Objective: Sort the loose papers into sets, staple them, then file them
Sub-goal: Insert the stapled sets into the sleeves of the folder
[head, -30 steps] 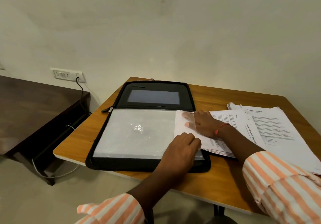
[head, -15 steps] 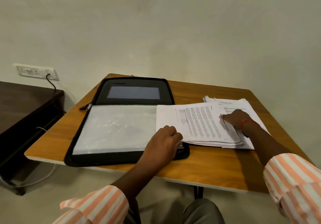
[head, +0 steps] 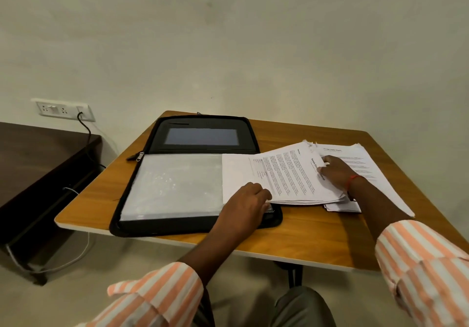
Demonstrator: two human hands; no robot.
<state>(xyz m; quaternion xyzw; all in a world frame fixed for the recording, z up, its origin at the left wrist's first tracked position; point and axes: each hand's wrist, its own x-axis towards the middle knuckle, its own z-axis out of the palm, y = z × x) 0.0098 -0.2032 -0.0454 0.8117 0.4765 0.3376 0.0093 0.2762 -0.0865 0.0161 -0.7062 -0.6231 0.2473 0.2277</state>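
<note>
The stack of papers (head: 291, 177) is being kept with its long axis across the table (head: 317, 237), from left to right, the heading end pointing right. Its left end is lying over the right edge of the open folder (head: 177, 187). The heading end is being gripped by the right hand (head: 335, 171), thumb on the top sheet. The left hand (head: 246, 202) is being held curled against the near left corner; its fingertips are being hidden by the sheets, so a grip cannot be told. The stack is thus lying between both hands.
</note>
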